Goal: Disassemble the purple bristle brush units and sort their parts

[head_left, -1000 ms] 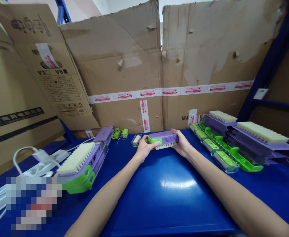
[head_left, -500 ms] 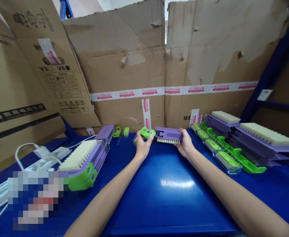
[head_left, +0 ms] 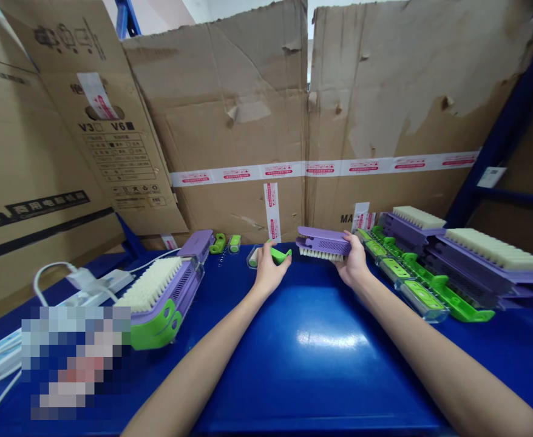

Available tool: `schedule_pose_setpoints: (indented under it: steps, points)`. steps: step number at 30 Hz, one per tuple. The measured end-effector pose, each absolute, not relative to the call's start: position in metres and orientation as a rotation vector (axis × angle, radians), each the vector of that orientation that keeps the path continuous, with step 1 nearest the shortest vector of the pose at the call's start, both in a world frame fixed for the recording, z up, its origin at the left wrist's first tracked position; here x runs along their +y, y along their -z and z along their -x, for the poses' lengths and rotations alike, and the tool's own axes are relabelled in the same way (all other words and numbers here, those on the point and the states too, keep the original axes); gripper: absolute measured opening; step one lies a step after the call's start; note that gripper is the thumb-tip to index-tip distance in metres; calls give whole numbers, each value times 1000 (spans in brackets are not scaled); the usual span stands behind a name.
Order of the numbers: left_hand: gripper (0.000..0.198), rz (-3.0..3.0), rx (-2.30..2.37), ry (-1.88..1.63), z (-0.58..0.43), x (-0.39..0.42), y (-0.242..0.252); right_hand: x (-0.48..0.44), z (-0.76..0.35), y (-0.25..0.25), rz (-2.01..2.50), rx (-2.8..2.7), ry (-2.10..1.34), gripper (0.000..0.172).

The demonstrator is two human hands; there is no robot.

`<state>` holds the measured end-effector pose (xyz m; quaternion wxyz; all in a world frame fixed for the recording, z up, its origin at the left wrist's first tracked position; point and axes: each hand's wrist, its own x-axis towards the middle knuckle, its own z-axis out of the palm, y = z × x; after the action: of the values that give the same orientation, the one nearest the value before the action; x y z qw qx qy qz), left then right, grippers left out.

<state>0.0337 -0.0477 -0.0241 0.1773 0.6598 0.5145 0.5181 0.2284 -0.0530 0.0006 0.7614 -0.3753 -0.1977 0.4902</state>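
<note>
My right hand (head_left: 354, 262) is closed around the right end of a purple brush (head_left: 325, 241), whose pale bristles point down above the blue table. My left hand (head_left: 271, 271) grips a bright green plastic piece (head_left: 281, 255) between thumb and fingers, just left of the brush and apart from it. Behind the left fingers a small clear plastic box (head_left: 252, 257) lies on the table, partly hidden. Another green piece (head_left: 218, 244), a thin coil spring (head_left: 221, 260) and a small clear-and-green box (head_left: 234, 244) lie farther left.
Purple brushes with green ends (head_left: 157, 321) lie at left beside a white power strip (head_left: 93, 294) with cables. On the right stand more purple brushes (head_left: 494, 249), a row of green pieces (head_left: 439, 285) and clear boxes (head_left: 419, 297). Cardboard (head_left: 230, 133) walls the back.
The green piece has been turned in my left hand and now shows a different side. My right hand has tilted the brush and moved slightly right, so the gap between the two parts is wider.
</note>
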Motion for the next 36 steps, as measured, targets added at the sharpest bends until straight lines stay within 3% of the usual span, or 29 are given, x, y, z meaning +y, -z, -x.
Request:
schedule_pose_setpoints:
  steps: [8,17,27,36]
  points:
    - [28,-2102,1521,-1206,-34,-46,28,-52,-233,1,839,-533,-1106,38]
    - [43,-2174,1540,-1103,-32,-38,36,-60,-221,-4,887,-704,-1038,49]
    - [42,-2027,1475,-1265,-34,-35,35,-59,-224,-4,909,-690,-1064,48]
    - [14,-2142,1475,-1376,-33,-40,27,-59,-224,-5,915,-694,-1099,48]
